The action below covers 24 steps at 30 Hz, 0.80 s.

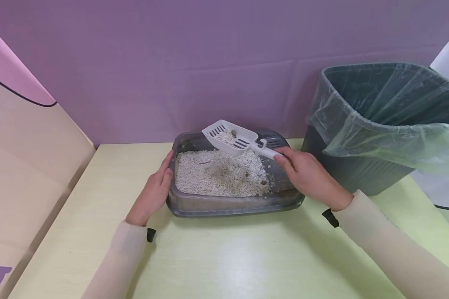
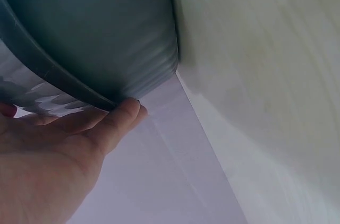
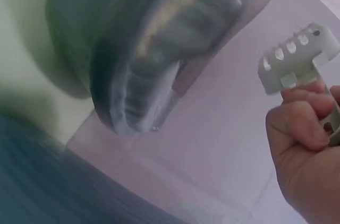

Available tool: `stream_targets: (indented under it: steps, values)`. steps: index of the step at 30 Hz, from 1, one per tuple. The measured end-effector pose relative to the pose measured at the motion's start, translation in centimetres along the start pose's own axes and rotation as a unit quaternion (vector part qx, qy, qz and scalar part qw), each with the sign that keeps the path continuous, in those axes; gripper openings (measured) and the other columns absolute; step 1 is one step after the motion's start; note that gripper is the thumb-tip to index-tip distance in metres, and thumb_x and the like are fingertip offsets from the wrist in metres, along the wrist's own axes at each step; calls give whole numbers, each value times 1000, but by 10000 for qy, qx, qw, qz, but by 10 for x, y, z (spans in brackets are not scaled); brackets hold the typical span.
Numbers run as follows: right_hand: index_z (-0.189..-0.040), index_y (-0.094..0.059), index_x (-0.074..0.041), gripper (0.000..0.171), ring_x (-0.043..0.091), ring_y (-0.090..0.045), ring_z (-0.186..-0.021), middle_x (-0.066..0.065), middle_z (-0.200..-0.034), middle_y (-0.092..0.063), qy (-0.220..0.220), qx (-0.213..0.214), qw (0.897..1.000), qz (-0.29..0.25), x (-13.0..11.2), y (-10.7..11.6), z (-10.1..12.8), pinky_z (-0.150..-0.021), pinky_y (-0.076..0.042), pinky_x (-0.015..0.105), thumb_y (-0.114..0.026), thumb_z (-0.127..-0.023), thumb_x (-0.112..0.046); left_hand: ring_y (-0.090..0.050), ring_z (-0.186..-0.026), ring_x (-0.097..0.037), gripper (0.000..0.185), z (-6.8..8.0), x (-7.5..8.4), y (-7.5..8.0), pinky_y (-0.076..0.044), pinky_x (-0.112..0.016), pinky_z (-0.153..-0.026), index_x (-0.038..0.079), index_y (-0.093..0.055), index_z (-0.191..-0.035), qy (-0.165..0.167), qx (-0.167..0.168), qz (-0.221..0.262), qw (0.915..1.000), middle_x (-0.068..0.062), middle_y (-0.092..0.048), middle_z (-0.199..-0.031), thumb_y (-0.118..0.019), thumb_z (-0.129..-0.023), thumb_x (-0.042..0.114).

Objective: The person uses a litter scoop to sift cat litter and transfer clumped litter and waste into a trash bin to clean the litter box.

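White scoop [image 1: 232, 139], loaded with litter, is clenched in the right hand [image 1: 307, 174] above the grey tray [image 1: 224, 203]; the left hand [image 1: 155, 193] lies flat-fingered against the tray's side. Sifting seems underway; next probably calls for level carrying to the bin [image 1: 378, 124]

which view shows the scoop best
The head view: the whole white scoop shows, held over the litter tray by the right hand, with litter inside. The right wrist view shows only its slotted end, blurred. The left wrist view shows none of it.
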State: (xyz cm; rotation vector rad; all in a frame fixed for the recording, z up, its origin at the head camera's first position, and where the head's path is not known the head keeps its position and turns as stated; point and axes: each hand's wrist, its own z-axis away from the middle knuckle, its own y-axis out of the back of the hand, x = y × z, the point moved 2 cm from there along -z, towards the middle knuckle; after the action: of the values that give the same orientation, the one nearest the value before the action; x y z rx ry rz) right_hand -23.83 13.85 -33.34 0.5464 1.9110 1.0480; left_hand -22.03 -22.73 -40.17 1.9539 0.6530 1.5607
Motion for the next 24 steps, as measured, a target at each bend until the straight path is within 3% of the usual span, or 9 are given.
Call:
stream_targets:
  steps: [3,11,14,24]
  values:
    - [-107,-57,-9,23,14,-30,-50,1,-63,-38,135,-63,9999,39,-1,5,-2,-51,-31,33,-45,-102,-27,-33,-131,-38,50,-2,-3,0,-24,-52,-106,31,-10,-153,-29,25,20,10000,-17,-28,-149,-20,-104,33]
    - [-128,-56,-9,35,16,-38,-55,2,-72,-48,263,93,9994,212,-1,8,0,-50,-34,32,-55,-97,-26,-33,-131,-37,49,-1,-7,-1,-24,-51,-106,34,-11,-153,-56,139,168,9997,-15,-28,-150,-20,-104,34]
    - [-127,-56,-8,35,16,-39,-57,2,-75,-50,325,190,9990,243,1,5,3,-51,-35,32,-57,-96,-24,-32,-132,-35,49,0,-6,-4,-23,-50,-107,34,-10,-153,-84,143,215,9996,-15,-27,-150,-19,-104,34]
    - [-117,-62,-7,29,13,-32,-51,-2,-63,-39,308,1,9995,104,5,1,6,-50,-32,30,-47,-101,-26,-31,-133,-32,50,6,1,-3,-23,-49,-107,32,-9,-153,-86,145,179,9997,-15,-27,-150,-20,-104,34]
